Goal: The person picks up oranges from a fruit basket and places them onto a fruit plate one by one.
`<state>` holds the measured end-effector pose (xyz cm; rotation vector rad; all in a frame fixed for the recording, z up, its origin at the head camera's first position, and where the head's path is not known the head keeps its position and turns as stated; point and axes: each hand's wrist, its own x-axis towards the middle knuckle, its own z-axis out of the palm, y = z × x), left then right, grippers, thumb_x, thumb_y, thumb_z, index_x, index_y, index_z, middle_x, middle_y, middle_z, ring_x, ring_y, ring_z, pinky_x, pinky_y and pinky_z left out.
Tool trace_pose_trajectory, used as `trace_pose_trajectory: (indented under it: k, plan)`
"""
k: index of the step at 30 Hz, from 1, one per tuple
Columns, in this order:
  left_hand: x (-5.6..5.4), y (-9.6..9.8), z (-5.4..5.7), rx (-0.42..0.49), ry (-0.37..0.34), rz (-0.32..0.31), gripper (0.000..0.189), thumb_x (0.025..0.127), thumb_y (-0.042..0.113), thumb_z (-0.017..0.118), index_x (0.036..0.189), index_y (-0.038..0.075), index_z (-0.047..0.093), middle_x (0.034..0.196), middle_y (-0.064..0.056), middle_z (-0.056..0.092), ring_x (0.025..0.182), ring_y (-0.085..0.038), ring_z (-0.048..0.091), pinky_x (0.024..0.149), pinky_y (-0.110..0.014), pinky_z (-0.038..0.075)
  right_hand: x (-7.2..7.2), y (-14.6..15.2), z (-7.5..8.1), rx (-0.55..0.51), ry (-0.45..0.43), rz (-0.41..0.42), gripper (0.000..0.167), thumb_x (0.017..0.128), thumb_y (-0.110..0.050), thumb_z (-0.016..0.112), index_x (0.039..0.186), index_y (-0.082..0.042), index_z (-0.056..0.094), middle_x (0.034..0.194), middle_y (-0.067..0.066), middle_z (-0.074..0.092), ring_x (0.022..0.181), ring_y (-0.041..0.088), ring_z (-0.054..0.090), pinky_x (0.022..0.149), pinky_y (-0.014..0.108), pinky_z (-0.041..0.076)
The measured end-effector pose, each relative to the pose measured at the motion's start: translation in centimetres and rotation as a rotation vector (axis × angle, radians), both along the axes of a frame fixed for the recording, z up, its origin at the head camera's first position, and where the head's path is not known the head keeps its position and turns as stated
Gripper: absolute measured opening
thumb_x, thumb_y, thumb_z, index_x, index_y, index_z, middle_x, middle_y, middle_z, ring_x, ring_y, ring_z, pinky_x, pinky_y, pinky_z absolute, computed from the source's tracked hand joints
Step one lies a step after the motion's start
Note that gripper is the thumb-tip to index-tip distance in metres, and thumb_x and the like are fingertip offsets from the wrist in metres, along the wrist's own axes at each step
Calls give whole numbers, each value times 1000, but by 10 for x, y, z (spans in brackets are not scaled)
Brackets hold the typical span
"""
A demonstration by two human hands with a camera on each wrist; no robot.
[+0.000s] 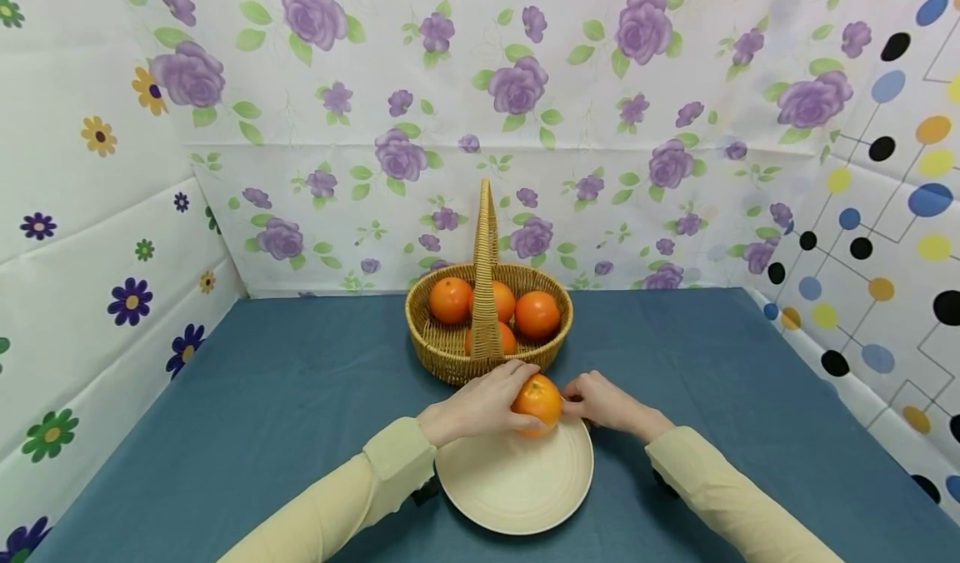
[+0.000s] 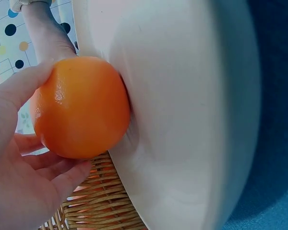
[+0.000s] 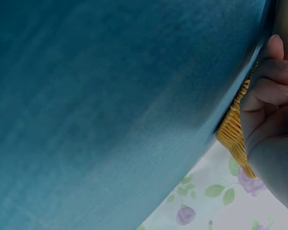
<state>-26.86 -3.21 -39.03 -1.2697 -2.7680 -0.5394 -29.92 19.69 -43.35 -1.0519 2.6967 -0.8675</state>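
My left hand grips an orange, thumb on one side and fingers around the other. The orange is over the far rim of a round cream plate; in the left wrist view the orange appears to touch the plate's surface. At the plate's far right edge, my right hand pinches the rim with curled fingers; the right wrist view shows those fingers bent, the thumb mostly hidden. Just beyond the hands stands a wicker basket with several oranges in it.
The basket's tall handle arches upward behind the left hand. A blue cloth covers the table. Floral sheets form the back and left walls, and a dotted sheet the right one.
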Motion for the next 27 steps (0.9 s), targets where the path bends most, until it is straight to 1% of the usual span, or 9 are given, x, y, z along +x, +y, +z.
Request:
trace_pose_trajectory:
  k: [5,10,16,21,27]
  plan:
    - [2,1,2,-7,5,26,67,81,44,64,129,3,42,118,-10,46,96,-17,50,76,-27,44,0,-1,0,-5,-9,-3,24,88,-11,57,66,-19,61,46,-11,44,35,6,40,36,24,37]
    - [3,1,3,-10,25,42,66,80,43,65,128,2,44,114,-10,47,93,-17,51,74,-27,44,1,-1,1,-6,-4,0,25,87,-9,56,65,-18,60,45,-11,44,35,6,39,35,24,37]
    - [3,1,4,-33,43,58,68,79,44,66,128,2,44,114,-11,48,94,-18,51,75,-28,44,1,-2,1,-5,-5,2,25,87,-9,56,65,-18,60,45,-11,44,35,6,40,36,24,37]
    - [4,1,5,-35,42,57,69,79,44,66,129,3,43,116,-11,48,96,-18,51,78,-28,43,0,-1,0,-3,-4,3,25,87,-9,56,65,-18,60,45,-12,44,35,6,40,36,24,37]
    - [3,-1,8,-23,78,36,66,78,43,67,128,5,45,117,-9,48,99,-18,50,83,-30,41,0,0,0,-7,0,4,24,87,-9,56,65,-17,60,45,-11,44,35,6,40,36,24,37]
